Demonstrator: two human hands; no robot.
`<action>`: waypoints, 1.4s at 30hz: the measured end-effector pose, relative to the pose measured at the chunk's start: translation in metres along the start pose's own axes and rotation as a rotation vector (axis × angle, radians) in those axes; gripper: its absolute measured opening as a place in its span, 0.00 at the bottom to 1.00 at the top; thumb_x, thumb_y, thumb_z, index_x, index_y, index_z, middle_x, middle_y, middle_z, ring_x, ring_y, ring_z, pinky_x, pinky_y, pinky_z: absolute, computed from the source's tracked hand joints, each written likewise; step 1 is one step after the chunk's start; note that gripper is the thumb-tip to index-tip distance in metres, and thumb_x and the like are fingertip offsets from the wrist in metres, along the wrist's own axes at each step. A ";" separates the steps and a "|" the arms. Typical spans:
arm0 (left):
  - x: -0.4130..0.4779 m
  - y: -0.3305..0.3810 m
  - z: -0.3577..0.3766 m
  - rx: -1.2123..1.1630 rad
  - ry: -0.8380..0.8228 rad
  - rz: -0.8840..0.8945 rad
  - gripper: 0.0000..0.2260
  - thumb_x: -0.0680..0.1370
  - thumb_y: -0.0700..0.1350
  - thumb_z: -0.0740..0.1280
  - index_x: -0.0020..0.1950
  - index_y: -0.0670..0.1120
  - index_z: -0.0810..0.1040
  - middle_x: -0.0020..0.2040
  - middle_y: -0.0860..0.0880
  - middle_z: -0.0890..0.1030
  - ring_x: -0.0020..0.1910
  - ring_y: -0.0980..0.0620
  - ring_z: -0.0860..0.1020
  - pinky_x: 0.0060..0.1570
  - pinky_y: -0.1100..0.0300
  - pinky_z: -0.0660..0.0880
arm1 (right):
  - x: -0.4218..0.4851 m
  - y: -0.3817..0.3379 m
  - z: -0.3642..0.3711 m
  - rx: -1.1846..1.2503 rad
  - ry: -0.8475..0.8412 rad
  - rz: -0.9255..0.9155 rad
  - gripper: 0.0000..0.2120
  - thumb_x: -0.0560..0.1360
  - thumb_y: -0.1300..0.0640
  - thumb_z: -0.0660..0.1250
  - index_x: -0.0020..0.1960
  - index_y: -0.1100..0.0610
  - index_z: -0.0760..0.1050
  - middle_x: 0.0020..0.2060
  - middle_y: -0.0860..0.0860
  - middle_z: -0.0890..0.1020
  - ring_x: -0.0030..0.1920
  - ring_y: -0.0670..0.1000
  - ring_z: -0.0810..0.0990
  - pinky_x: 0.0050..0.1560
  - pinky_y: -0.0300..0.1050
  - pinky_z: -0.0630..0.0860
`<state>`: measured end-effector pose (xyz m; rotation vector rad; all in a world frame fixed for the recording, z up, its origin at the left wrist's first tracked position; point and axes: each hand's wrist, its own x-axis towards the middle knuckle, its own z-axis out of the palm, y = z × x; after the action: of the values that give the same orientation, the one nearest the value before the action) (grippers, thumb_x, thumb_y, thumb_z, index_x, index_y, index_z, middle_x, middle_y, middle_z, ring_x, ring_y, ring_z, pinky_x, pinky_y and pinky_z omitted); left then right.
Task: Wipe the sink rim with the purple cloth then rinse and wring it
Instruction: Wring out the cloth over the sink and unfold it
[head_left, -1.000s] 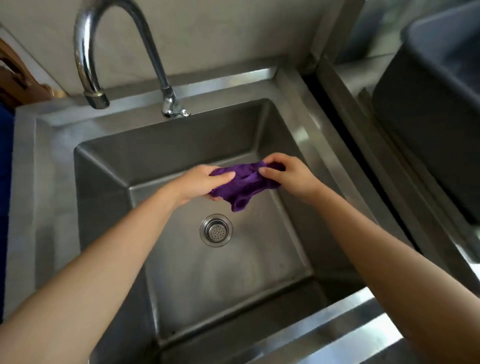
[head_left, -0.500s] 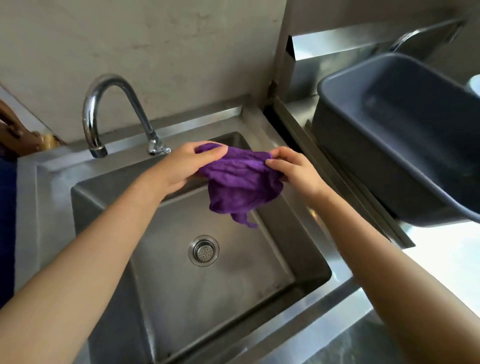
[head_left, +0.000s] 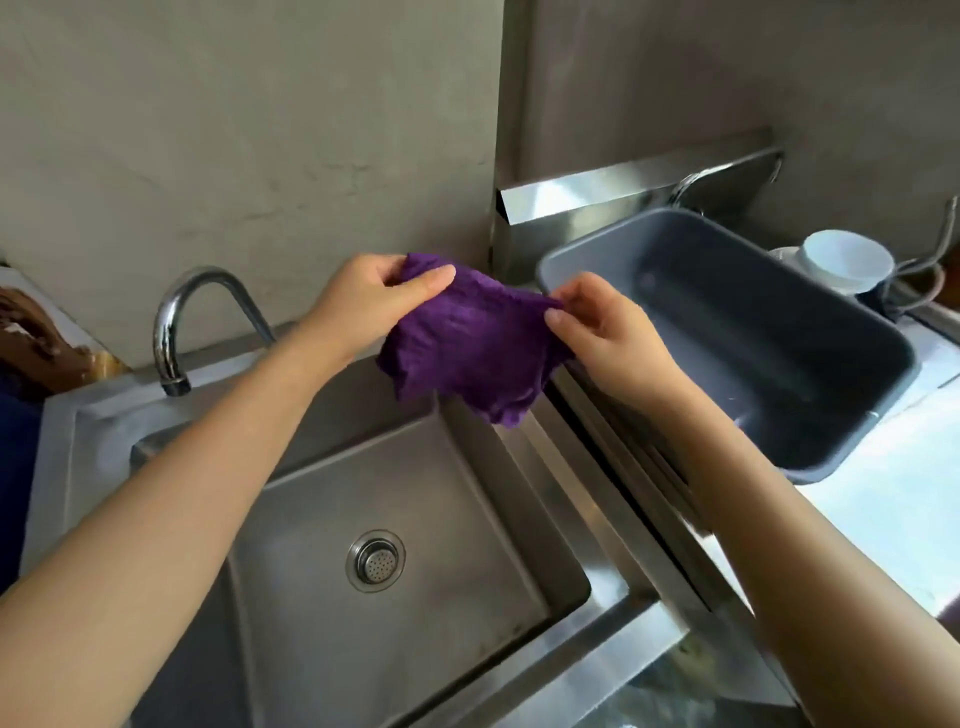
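Between the two sets of fingers, above the sink's back right corner, the purple cloth (head_left: 467, 343) hangs crumpled, clear of the steel. Here the left hand (head_left: 374, 301) pinches one upper edge under its thumb, and the right hand (head_left: 608, 338) pinches the other in its fingertips. Judged step: opening the cloth for wiping. It is best drawn taut and folded flat, then lowered onto the sink rim (head_left: 550, 467) directly below the fingers, short of the grey tub (head_left: 727, 291) beyond them.

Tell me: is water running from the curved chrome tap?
Off: no stream falls from the curved chrome tap spout into the stainless steel sink below it.
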<state>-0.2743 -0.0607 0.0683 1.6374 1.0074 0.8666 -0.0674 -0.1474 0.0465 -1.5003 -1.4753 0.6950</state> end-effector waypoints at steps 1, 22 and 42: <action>0.000 0.005 0.005 -0.069 -0.004 -0.020 0.04 0.75 0.46 0.67 0.42 0.51 0.80 0.32 0.60 0.83 0.34 0.65 0.79 0.38 0.71 0.74 | 0.000 -0.004 -0.003 0.081 0.019 0.034 0.07 0.77 0.57 0.62 0.42 0.47 0.70 0.37 0.47 0.78 0.40 0.48 0.76 0.45 0.48 0.74; 0.076 0.104 0.163 -0.320 -0.373 0.061 0.08 0.77 0.40 0.65 0.43 0.49 0.82 0.38 0.53 0.83 0.39 0.56 0.79 0.45 0.62 0.76 | 0.016 0.013 -0.216 0.242 -0.084 0.254 0.10 0.74 0.68 0.64 0.41 0.53 0.71 0.30 0.44 0.81 0.32 0.43 0.78 0.37 0.38 0.75; 0.158 -0.044 0.274 0.468 -0.503 -0.626 0.12 0.78 0.35 0.60 0.61 0.33 0.71 0.60 0.36 0.75 0.59 0.38 0.76 0.52 0.46 0.76 | 0.077 0.181 -0.166 -0.400 -0.297 0.680 0.13 0.75 0.60 0.64 0.59 0.60 0.73 0.43 0.55 0.76 0.41 0.53 0.75 0.30 0.43 0.72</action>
<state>0.0246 -0.0105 -0.0330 1.6373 1.2980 -0.2106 0.1733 -0.0869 -0.0235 -2.3366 -1.3581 1.1010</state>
